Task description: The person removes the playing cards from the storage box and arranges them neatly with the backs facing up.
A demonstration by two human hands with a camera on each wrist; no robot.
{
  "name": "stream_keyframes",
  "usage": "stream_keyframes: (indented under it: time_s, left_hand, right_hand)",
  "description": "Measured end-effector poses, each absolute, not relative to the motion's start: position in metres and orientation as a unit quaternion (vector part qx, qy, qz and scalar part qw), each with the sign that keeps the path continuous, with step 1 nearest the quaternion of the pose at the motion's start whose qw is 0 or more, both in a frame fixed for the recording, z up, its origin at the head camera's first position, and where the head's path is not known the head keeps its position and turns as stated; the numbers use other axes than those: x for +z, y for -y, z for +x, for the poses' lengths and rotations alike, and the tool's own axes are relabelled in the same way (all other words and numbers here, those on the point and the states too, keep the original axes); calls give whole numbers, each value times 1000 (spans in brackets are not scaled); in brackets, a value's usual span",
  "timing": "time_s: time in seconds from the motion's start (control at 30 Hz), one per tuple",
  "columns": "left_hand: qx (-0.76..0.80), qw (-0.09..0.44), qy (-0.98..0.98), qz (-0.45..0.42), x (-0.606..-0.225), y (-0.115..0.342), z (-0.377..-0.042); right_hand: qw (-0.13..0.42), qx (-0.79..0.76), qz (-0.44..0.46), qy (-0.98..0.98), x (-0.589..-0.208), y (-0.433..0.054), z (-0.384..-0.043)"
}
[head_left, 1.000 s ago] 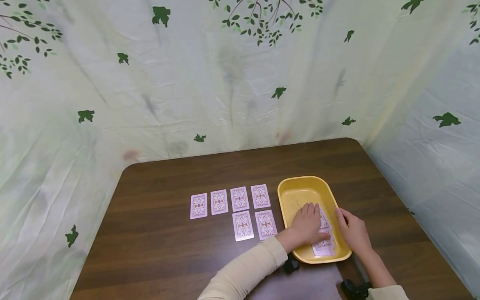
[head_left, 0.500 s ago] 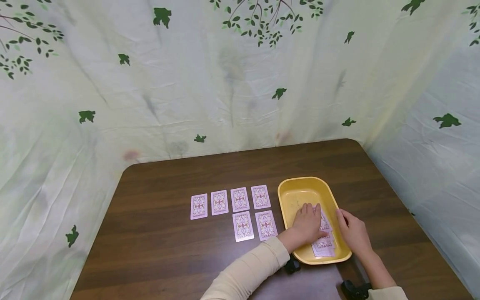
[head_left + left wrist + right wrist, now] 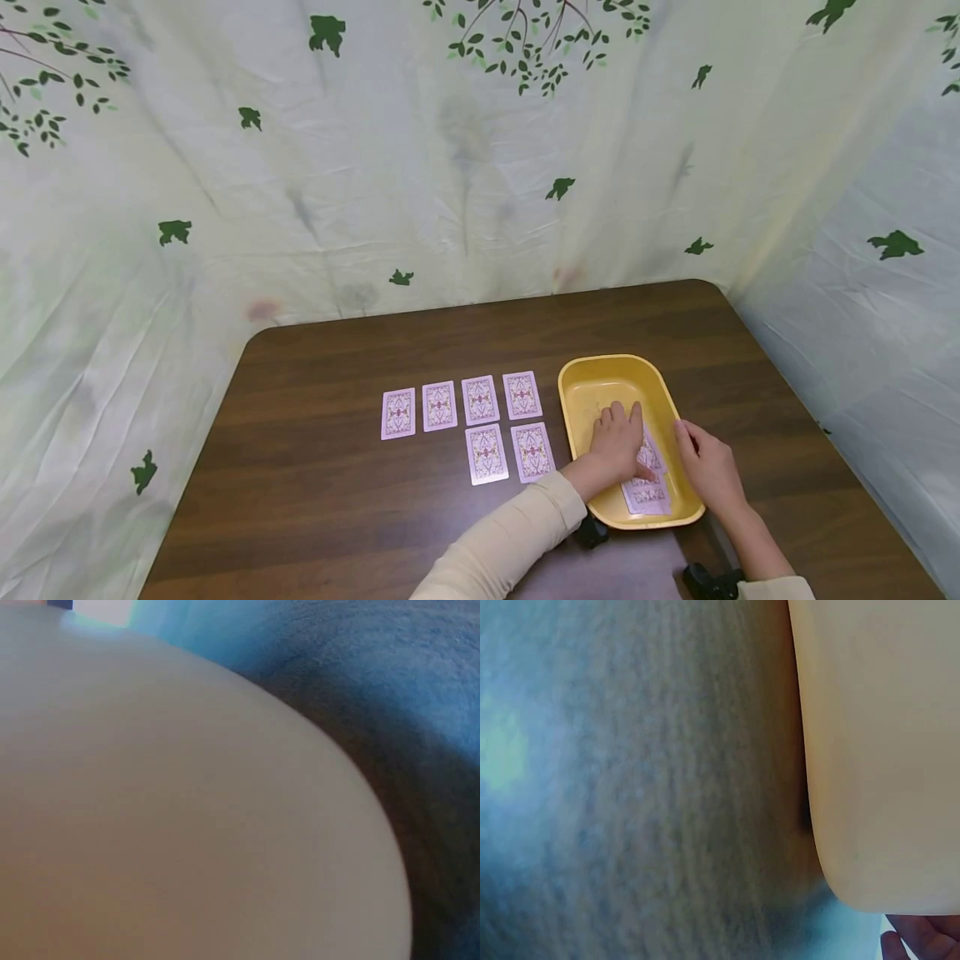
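In the head view, a yellow tray [image 3: 600, 375] stands on the right half of the table. My left hand [image 3: 617, 444] lies inside it, fingers spread and thumb out over some playing cards [image 3: 647, 497], and hides part of them. These cards overlap one another, purple patterned backs up. My right hand [image 3: 707, 467] grips the tray's right rim, thumb on top. The tray's pale outer wall [image 3: 172, 810] fills most of the left wrist view. In the right wrist view the same wall [image 3: 885, 750] shows at right, with fingertips [image 3: 930, 941] under its lower corner.
Left of the tray, several purple-backed playing cards [image 3: 480, 400] lie face down in two rows on the brown wooden table [image 3: 315, 500]. A light curtain [image 3: 450, 167] with printed leaves hangs behind and beside the table. Dark wrist devices [image 3: 711, 582] sit at both wrists.
Inside the tray, my left hand has shifted slightly and its fingers have spread apart over the cards, which have moved a little. My right hand stays on the rim.
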State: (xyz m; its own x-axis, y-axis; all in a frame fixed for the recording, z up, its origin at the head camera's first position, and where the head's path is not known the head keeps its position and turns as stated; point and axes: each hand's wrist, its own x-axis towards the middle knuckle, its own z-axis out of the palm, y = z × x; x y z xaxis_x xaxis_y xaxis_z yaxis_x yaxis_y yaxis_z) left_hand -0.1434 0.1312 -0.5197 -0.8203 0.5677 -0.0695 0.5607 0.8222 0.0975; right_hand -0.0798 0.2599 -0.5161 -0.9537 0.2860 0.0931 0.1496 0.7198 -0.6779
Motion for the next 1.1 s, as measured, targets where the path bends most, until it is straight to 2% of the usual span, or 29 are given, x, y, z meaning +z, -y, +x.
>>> stream_keyframes:
  time_s: [0.3,0.53,0.77,0.93,1.1]
  left_hand:
    - [12,33,-939,342,-522,-129,-144]
    - [-56,-20,-927,371,-522,-128,-139]
    - [-50,-53,-918,390,-522,-126,-138]
    - [-26,-52,-917,394,-521,-125,-138]
    - [14,-22,-917,398,-521,-123,-139]
  right_hand:
    - [89,356,-118,923,-514,-259,-80]
    - [93,355,-121,922,-515,-259,-80]
    - [96,351,-120,924,-517,-259,-80]
    - [90,352,-123,924,-517,-260,-80]
    - [91,353,-120,923,-516,-260,-80]
